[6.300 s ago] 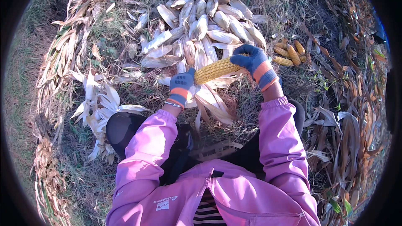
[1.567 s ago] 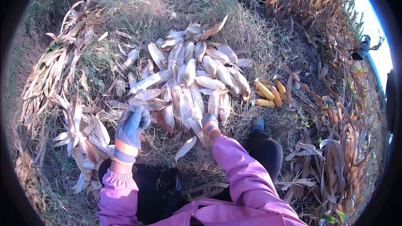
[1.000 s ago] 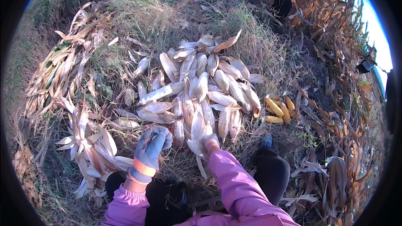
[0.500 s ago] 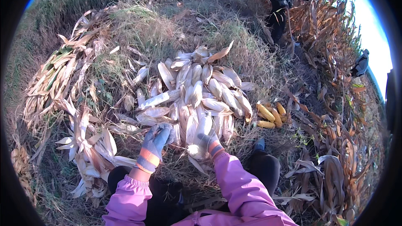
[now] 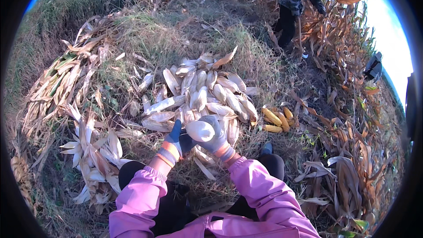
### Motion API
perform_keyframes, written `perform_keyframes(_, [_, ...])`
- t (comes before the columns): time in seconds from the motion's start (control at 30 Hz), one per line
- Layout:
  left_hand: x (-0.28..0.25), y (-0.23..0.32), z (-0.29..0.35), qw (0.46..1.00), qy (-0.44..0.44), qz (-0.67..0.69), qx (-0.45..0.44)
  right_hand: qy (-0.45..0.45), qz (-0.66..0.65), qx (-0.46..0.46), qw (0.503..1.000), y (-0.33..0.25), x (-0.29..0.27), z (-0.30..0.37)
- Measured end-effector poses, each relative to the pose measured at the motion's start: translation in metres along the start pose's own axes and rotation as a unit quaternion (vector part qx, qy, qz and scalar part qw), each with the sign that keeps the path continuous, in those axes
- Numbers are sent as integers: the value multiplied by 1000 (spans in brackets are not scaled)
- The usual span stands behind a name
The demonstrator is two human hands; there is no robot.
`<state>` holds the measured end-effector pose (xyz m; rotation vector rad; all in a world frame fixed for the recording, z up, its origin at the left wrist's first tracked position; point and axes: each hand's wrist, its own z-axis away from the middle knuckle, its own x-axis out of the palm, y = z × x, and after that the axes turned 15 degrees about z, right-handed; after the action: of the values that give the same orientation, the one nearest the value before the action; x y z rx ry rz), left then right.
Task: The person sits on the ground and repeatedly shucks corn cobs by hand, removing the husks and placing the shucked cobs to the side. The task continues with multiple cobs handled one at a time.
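Note:
An ear of corn in its pale husk [image 5: 200, 131] is raised in front of me, its rounded end facing up. My right hand [image 5: 217, 140], in a grey glove with an orange-striped cuff, is wrapped round its right side. Close to its left side is my left hand [image 5: 172, 144], gloved alike, with the thumb stretched up apart from the fingers. The left fingertips lie in shade beside the ear, partly hidden. Just beyond both hands lies a heap of unhusked corn ears [image 5: 219, 92].
Several bare yellow cobs [image 5: 274, 119] lie right of the heap. Loose stripped husks [image 5: 94, 154] are piled at my left, and dry stalks [image 5: 57, 77] lie farther left. Another person [image 5: 294, 4] stands at the far right beside standing dry corn plants [image 5: 343, 22].
My right hand has lifted the husked-over ear from the near edge of the heap. My left hand has moved right toward it, its thumb now spread upward. The other person has leaned slightly.

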<state>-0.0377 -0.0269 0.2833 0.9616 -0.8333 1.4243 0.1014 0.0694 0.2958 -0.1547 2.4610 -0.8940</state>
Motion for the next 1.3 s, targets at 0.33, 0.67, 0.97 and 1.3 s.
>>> perform_keyframes(0.33, [-28, 6, -9, 976, 25, -177, 121, -109, 8, -122, 986, -28, -10, 23])
perform_keyframes(0.67, [-20, -6, -6, 846, 47, -423, 320, -136, -124, 178, 967, -15, -14, 23])
perform_keyframes(0.97, [-5, -36, 1, 890, -59, -351, 285, -141, -138, 203, 959, -8, -12, 24])
perform_keyframes(1.3, [-14, -31, -4, 917, -55, -306, 249, -152, -97, 180, 967, -9, -21, 17])
